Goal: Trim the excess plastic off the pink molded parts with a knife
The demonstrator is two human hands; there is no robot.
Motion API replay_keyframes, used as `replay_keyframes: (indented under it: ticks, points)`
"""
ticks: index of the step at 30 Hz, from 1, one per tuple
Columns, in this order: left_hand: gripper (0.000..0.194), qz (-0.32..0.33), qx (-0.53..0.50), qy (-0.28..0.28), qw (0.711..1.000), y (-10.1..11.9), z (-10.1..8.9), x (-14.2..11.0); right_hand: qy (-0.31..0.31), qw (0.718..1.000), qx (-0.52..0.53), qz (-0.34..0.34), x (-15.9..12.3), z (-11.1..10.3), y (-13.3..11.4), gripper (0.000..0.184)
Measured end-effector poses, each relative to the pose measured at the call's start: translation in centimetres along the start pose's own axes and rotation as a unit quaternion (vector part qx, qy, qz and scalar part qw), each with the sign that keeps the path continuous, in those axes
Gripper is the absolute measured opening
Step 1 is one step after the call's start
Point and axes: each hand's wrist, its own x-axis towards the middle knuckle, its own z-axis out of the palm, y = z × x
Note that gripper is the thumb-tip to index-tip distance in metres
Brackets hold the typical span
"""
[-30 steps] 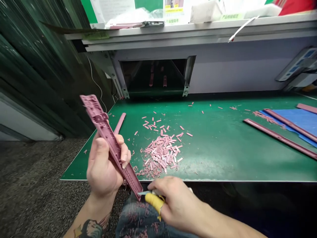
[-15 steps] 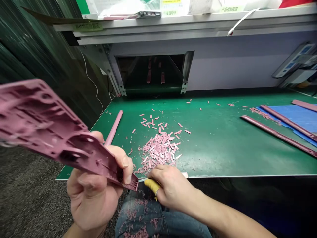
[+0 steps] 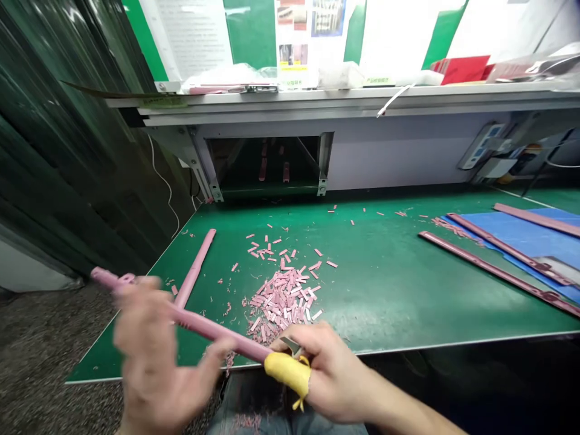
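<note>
A long, narrow pink plastic part slants across the near left of the table, its right end against the yellow-covered thumb of my right hand. That hand is closed, with a small knife in it; only the grey blade shows, and its thumb presses the end of the part. My left hand is blurred at the part's left half, fingers stretched out and thumb apart, beside the part rather than wrapped round it. A heap of small pink plastic strips lies just beyond my right hand.
Another pink part lies at the left of the green table. More long parts lie at the right, some on a blue sheet. A conveyor opening is at the back, under a shelf.
The pink part has turned over and swung from close to the camera down to the table's edge. My left hand's fingers have loosened from it, while my right thumb now meets its end.
</note>
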Motion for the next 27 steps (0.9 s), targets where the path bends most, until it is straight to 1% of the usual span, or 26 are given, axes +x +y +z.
replay_keyframes:
  ticks: [1, 2, 3, 4, 5, 7, 9, 10, 12, 14, 16, 17, 19, 22, 25, 27]
  points:
    - [0.083, 0.083, 0.026, -0.079, 0.993, 0.2, -0.3, -0.4, -0.031, 0.999, 0.019, 0.009, 0.2, -1.1, -0.5, 0.022]
    - [0.073, 0.153, 0.037, -0.148, 0.976, 0.3, -0.6, -0.7, -0.059, 0.998, 0.037, 0.009, 0.3, -2.1, -1.0, 0.023]
    - [0.063, 0.204, 0.044, -0.198, 0.958, 0.3, -0.8, -0.7, -0.077, 0.996, 0.045, 0.003, 0.5, -3.0, -1.3, 0.024]
    - [0.057, 0.234, 0.047, -0.237, 0.942, 0.2, -1.1, -0.5, -0.083, 0.996, 0.040, -0.009, 0.6, -3.6, -1.6, 0.024]
    - [0.055, 0.240, 0.046, -0.258, 0.935, 0.0, -1.3, -0.2, -0.074, 0.997, 0.020, -0.024, 0.7, -4.1, -1.8, 0.024]
    - [0.055, 0.239, 0.054, -0.278, 0.929, -0.7, -1.9, 0.8, -0.034, 0.996, -0.060, -0.056, 0.7, -4.6, -1.8, 0.025]
    - [0.053, 0.238, 0.078, -0.301, 0.920, -1.3, -2.4, 2.1, -0.001, 0.984, -0.157, -0.087, 0.6, -4.4, -1.5, 0.029]
    - [0.051, 0.245, 0.093, -0.311, 0.913, -1.4, -2.7, 2.6, 0.007, 0.973, -0.205, -0.106, 0.6, -4.1, -1.2, 0.030]
    - [0.049, 0.264, 0.118, -0.327, 0.900, -1.3, -3.1, 3.6, 0.018, 0.939, -0.305, -0.159, 0.6, -3.4, -0.7, 0.033]
    - [0.048, 0.283, 0.124, -0.334, 0.890, -0.7, -3.4, 4.4, 0.035, 0.895, -0.394, -0.207, 1.0, -2.7, -0.4, 0.038]
    - [0.047, 0.292, 0.118, -0.332, 0.889, 0.2, -3.6, 5.0, 0.048, 0.857, -0.455, -0.236, 1.6, -2.3, -0.3, 0.037]
    - [0.046, 0.290, 0.115, -0.329, 0.892, 0.6, -3.7, 5.2, 0.050, 0.845, -0.472, -0.246, 1.9, -2.2, -0.4, 0.037]
    - [0.046, 0.285, 0.108, -0.318, 0.898, 1.2, -3.8, 5.5, 0.045, 0.832, -0.489, -0.257, 2.4, -2.2, -0.6, 0.036]
    - [0.045, 0.278, 0.100, -0.305, 0.905, 1.5, -4.0, 5.5, 0.034, 0.824, -0.495, -0.272, 2.7, -2.5, -1.0, 0.035]
    - [0.043, 0.269, 0.088, -0.297, 0.912, 1.4, -4.2, 4.9, 0.026, 0.819, -0.492, -0.294, 2.4, -2.8, -1.1, 0.033]
    - [0.042, 0.242, 0.075, -0.282, 0.925, 1.4, -4.2, 4.1, 0.033, 0.820, -0.485, -0.301, 2.2, -2.9, -1.2, 0.034]
